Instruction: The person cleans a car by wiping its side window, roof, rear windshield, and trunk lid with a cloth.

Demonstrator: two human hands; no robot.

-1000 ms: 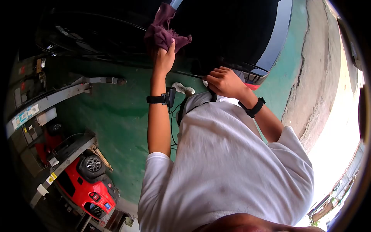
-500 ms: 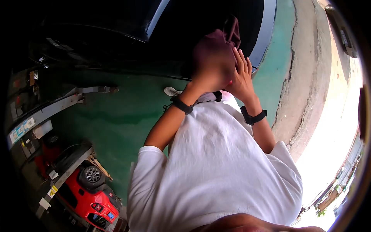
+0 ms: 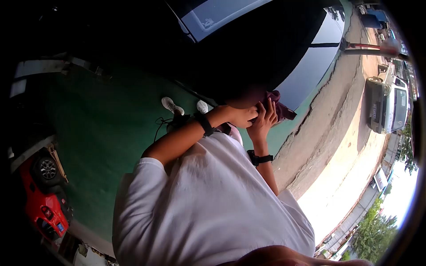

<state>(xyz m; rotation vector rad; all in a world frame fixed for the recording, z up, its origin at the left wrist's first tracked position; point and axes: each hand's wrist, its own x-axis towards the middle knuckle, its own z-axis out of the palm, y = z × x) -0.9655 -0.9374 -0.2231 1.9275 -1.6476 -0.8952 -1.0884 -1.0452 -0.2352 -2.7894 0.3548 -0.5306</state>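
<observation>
A bunched maroon cloth (image 3: pixel 284 111) is between my two hands, beside the dark car (image 3: pixel 306 71). My left hand (image 3: pixel 242 116) is closed, with its fingers curled against the cloth's near side; part of the cloth is lost in shadow and blur. On the other side, the bent fingers of my right hand (image 3: pixel 262 122) press into the folds. One end of the cloth sticks out to the right past that hand. Each wrist wears a black band.
Green floor (image 3: pixel 111 155) lies around my shoes, bordered by cracked concrete (image 3: pixel 310 133) on the right. A red vehicle (image 3: pixel 46 204) stands at lower left near metal lift arms (image 3: pixel 42 67). Outside at right is a light-coloured van (image 3: pixel 390 104).
My view has swung, bringing the van and trees into sight. Both hands have come lower and closer to my body with the cloth, and the right hand's fingers have curled onto it.
</observation>
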